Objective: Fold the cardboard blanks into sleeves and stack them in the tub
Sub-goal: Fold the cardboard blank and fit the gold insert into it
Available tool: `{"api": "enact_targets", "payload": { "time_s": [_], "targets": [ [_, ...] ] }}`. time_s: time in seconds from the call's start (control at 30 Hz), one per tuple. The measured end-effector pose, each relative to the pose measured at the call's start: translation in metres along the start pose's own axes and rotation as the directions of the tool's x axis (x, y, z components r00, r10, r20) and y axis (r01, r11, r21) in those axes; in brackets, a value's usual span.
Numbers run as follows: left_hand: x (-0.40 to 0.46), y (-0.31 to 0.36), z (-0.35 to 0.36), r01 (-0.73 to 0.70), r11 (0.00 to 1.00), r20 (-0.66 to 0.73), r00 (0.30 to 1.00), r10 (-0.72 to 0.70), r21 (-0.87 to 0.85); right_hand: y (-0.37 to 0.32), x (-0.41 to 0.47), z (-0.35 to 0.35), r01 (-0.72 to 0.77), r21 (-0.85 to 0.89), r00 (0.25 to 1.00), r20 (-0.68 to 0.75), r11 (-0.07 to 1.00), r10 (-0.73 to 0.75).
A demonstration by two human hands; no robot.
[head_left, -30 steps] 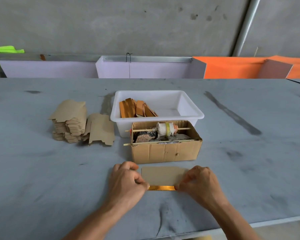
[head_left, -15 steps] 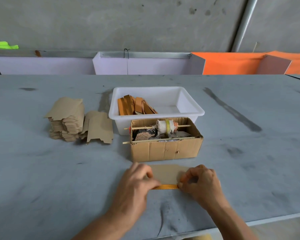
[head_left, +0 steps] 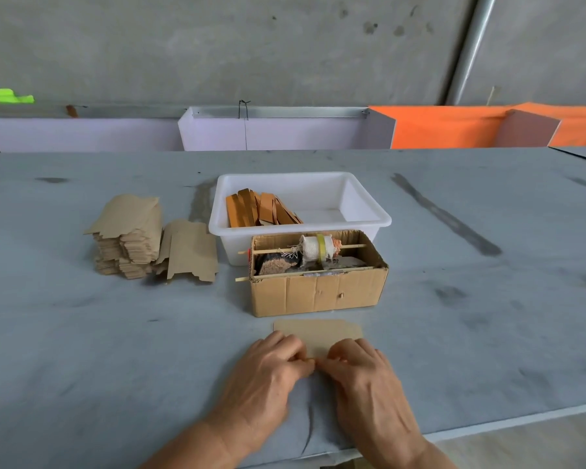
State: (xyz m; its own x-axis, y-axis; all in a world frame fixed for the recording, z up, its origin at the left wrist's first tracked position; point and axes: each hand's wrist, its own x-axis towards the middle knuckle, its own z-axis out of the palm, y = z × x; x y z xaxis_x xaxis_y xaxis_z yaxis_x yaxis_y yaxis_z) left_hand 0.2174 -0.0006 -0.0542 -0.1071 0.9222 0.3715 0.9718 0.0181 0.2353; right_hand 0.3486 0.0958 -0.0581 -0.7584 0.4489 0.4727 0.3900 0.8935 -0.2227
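Note:
A flat brown cardboard blank [head_left: 318,335] lies on the grey table just in front of me. My left hand [head_left: 268,370] and my right hand [head_left: 366,377] meet at the middle of its near edge, fingers curled and pinching that edge, which they hide. Beyond it, the white tub [head_left: 383,220] holds several folded orange-brown sleeves [head_left: 257,211] leaning at its left end. A stack of unfolded blanks [head_left: 129,238] stands to the left, with loose blanks [head_left: 190,253] leaning against it.
An open cardboard box [head_left: 318,292] stands between the blank and the tub, with two sticks across it and a wrapped spool [head_left: 318,248] on one. The table's front edge [head_left: 487,424] runs close under my wrists. White and orange bins line the far side.
My hands slid inward from the blank's two ends and now touch at the middle of its near edge. The orange strip seen along that edge earlier is covered.

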Motion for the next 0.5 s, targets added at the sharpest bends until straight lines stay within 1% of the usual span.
{"api": "enact_targets", "payload": {
  "time_s": [0.07, 0.17, 0.23, 0.27, 0.3, 0.33, 0.4, 0.5],
  "targets": [
    [-0.003, -0.005, 0.001, 0.042, 0.997, 0.016, 0.999, -0.041, -0.060, 0.007, -0.005, -0.002, -0.018, -0.004, 1.000, 0.011, 1.000, 0.018],
    [-0.003, -0.013, 0.001, 0.172, 0.971, 0.060, 0.985, -0.164, -0.164, 0.017, -0.010, -0.005, -0.110, 0.062, 0.993, 0.056, 0.992, 0.107],
    [0.004, -0.015, -0.001, 0.285, 0.932, 0.038, 0.958, -0.283, -0.226, 0.022, -0.005, -0.009, -0.232, 0.127, 0.969, 0.118, 0.964, 0.217],
    [0.008, -0.015, -0.002, 0.334, 0.908, 0.009, 0.939, -0.343, -0.251, 0.025, 0.001, -0.009, -0.302, 0.119, 0.947, 0.146, 0.946, 0.284],
    [0.011, -0.015, -0.002, 0.372, 0.887, -0.014, 0.920, -0.391, -0.274, 0.027, 0.009, -0.010, -0.358, 0.107, 0.927, 0.156, 0.928, 0.340],
    [0.013, -0.015, -0.001, 0.398, 0.871, -0.026, 0.906, -0.422, -0.288, 0.029, 0.016, -0.009, -0.385, 0.116, 0.919, 0.137, 0.916, 0.369],
    [0.010, -0.014, 0.000, 0.406, 0.867, -0.011, 0.904, -0.427, -0.288, 0.031, 0.030, -0.005, -0.397, 0.138, 0.916, 0.124, 0.908, 0.382],
    [0.003, -0.011, 0.005, 0.374, 0.881, 0.037, 0.924, -0.380, -0.289, 0.037, 0.043, 0.000, -0.391, 0.072, 0.903, 0.221, 0.917, 0.368]
  ]
}}
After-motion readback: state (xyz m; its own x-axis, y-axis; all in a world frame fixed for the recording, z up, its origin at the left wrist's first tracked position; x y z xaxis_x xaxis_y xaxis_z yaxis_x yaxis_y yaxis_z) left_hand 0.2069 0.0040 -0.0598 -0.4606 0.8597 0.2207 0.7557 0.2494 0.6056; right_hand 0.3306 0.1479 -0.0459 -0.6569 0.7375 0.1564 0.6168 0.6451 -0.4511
